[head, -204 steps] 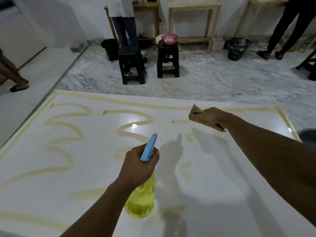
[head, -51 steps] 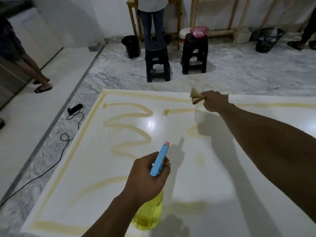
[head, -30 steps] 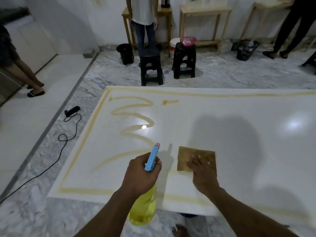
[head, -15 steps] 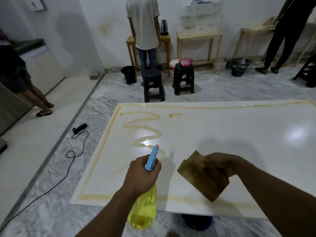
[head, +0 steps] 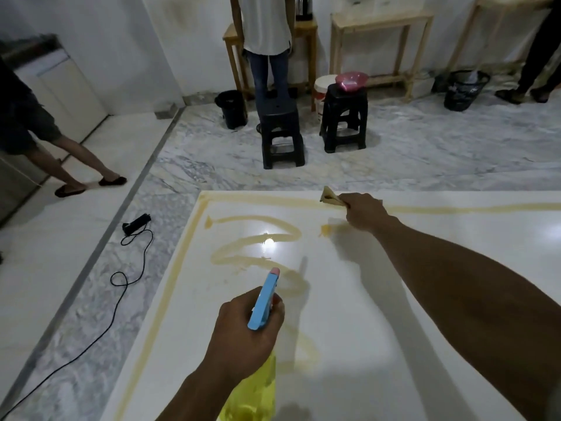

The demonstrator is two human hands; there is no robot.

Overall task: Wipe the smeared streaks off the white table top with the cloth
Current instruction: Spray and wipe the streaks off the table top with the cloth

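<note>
The white table top (head: 379,299) carries yellowish smeared streaks: a wavy squiggle (head: 258,238) at the far left, a border line (head: 170,299) along the left edge and another along the far edge. My right hand (head: 362,212) reaches to the far edge, fingers closed on a bunched tan cloth (head: 331,198) whose corner sticks out over the far streak. My left hand (head: 243,332) grips a yellow spray bottle (head: 255,396) with a blue trigger head (head: 264,299), held above the near part of the table.
Two black stools (head: 282,132) stand on the marble floor beyond the table, one holding a pink bowl (head: 350,80). A person stands at wooden tables by the wall; another walks at the left. A black cable (head: 127,268) lies on the floor left of the table.
My right hand has carried the cloth from the near edge of the table out to the far edge. The left hand keeps holding the spray bottle in much the same place.
</note>
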